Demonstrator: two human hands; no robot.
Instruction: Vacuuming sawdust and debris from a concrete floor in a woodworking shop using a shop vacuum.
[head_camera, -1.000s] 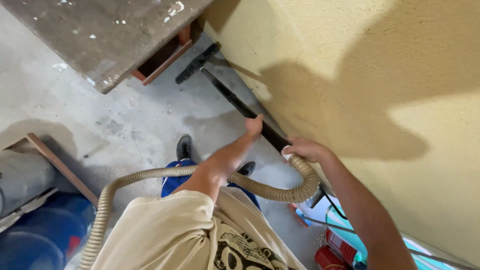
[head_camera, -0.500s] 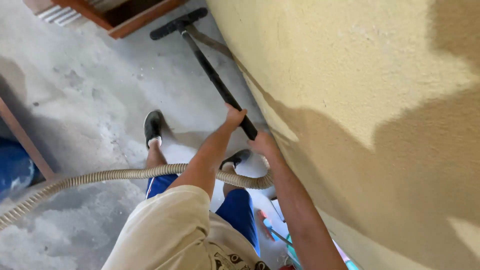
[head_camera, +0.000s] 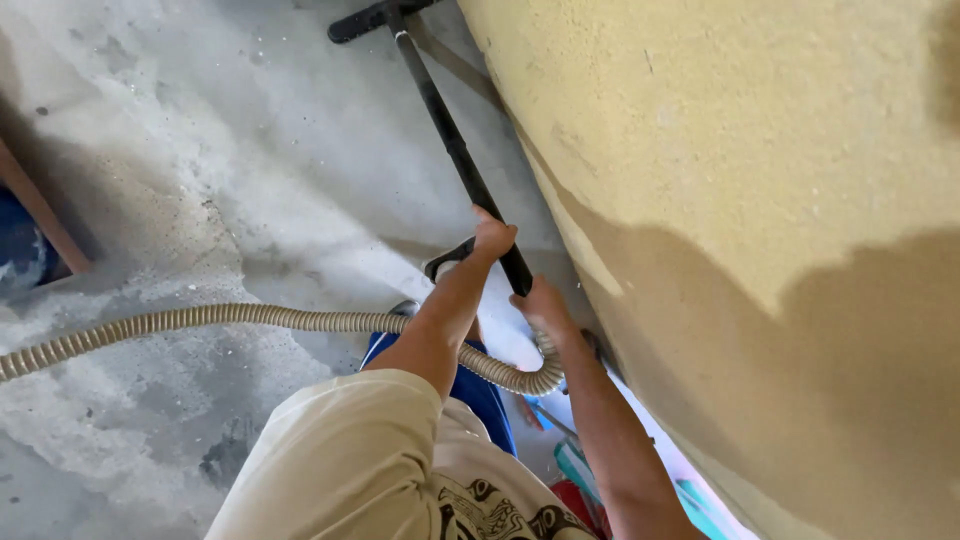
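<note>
We see left hand (head_camera: 493, 238) and right hand (head_camera: 540, 303), fingers clamped on black vacuum wand (head_camera: 450, 140), staggered for leverage; nozzle (head_camera: 370, 17) on concrete floor (head_camera: 250, 180) along yellow wall (head_camera: 750, 200).

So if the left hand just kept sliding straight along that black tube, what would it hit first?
Nothing on the way: the left hand has bare black tube ahead, up to the floor nozzle at the top edge, near the yellow wall.
</note>
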